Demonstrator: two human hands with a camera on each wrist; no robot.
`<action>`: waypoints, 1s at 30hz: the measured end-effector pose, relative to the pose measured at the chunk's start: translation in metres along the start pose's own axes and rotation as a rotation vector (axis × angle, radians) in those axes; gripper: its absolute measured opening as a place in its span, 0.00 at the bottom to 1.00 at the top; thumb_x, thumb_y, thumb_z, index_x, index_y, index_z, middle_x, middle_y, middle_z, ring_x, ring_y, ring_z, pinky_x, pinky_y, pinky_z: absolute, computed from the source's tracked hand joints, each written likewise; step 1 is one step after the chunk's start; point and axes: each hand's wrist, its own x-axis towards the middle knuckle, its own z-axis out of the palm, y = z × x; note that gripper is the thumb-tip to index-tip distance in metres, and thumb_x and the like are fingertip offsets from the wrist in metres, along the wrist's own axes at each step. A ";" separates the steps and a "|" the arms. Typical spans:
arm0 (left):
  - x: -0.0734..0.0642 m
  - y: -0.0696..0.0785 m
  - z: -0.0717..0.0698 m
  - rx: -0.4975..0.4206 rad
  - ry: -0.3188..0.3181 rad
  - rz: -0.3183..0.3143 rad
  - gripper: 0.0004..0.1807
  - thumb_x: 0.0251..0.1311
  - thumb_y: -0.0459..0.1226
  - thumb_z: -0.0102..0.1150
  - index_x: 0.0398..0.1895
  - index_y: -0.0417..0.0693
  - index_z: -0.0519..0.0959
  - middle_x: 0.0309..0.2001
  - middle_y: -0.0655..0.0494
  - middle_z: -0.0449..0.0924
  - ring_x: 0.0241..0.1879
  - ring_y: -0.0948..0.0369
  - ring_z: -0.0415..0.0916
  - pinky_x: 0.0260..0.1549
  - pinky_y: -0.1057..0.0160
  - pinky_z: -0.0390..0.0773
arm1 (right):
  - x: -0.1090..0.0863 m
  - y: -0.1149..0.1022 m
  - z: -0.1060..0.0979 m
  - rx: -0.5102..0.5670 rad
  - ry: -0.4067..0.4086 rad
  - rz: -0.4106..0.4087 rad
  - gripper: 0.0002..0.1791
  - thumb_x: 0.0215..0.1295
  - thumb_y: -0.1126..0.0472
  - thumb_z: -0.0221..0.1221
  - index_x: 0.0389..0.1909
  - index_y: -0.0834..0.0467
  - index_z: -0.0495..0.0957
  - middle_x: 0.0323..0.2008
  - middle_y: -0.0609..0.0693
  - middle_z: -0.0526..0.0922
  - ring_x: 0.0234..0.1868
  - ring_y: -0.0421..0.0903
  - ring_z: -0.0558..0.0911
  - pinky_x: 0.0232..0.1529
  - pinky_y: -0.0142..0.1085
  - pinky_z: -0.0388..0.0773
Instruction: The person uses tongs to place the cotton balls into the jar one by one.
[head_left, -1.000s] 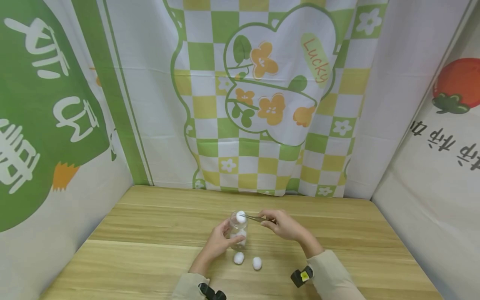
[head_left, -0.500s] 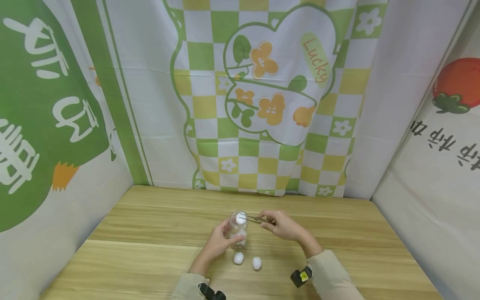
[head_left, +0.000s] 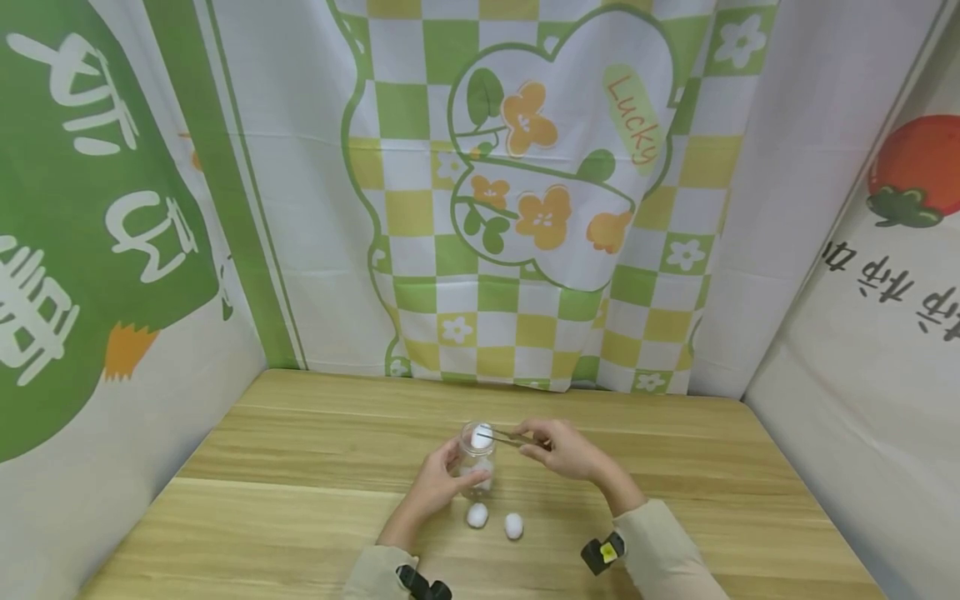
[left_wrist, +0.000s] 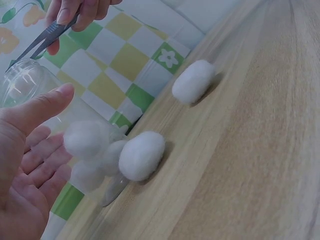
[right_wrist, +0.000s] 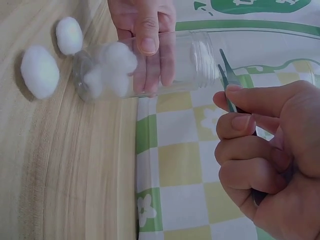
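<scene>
- My left hand (head_left: 442, 482) is gripping the jar (right_wrist: 185, 71), thumb on one side and fingers round the other; the jar is standing upright on the table (head_left: 300, 517).
- My right hand (head_left: 572, 450) is pinching the tweezers (left_wrist: 50, 35), and their tips are standing apart at the jar's mouth.
- The top ball (head_left: 480, 442) is sitting in the neck; I cannot tell whether the tips are touching it.
- Several lower balls (right_wrist: 118, 59) are resting at the bottom, overlapping too much behind the glass for counting.
- Two loose balls are lying outside: the near ball (head_left: 477, 516) close to the jar's foot, the far ball (head_left: 513, 526) to its right.
- The top ball looks nearly as wide as the neck, so I am risking a jam there if it isn't dropping freely.
- Its fibres could be catching on a tip, and I would then be dragging it out while drawing back.
- If I am pressing sideways on the rim while my left grip is slackening, the jar could be tipping over.
- By shifting the jar towards me, I could be knocking the near ball and sending it rolling.
</scene>
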 end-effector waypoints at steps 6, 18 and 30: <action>0.000 -0.001 0.000 0.002 -0.008 0.005 0.42 0.56 0.44 0.67 0.70 0.36 0.60 0.68 0.36 0.66 0.70 0.40 0.63 0.71 0.41 0.63 | -0.005 0.001 -0.001 0.021 -0.034 0.016 0.16 0.68 0.63 0.56 0.53 0.64 0.77 0.17 0.45 0.69 0.18 0.31 0.61 0.19 0.23 0.62; 0.001 0.002 0.000 -0.018 0.021 -0.011 0.41 0.54 0.40 0.69 0.69 0.36 0.62 0.68 0.35 0.67 0.69 0.39 0.64 0.71 0.43 0.64 | -0.020 0.007 -0.005 0.005 0.001 -0.021 0.16 0.68 0.64 0.56 0.53 0.66 0.77 0.16 0.45 0.67 0.18 0.29 0.59 0.20 0.22 0.61; 0.000 -0.004 0.000 0.027 0.002 0.027 0.41 0.55 0.44 0.68 0.68 0.36 0.63 0.66 0.33 0.68 0.68 0.38 0.65 0.70 0.40 0.65 | -0.024 0.007 -0.005 0.013 0.003 -0.031 0.15 0.68 0.64 0.56 0.53 0.66 0.77 0.16 0.43 0.65 0.18 0.29 0.58 0.19 0.22 0.60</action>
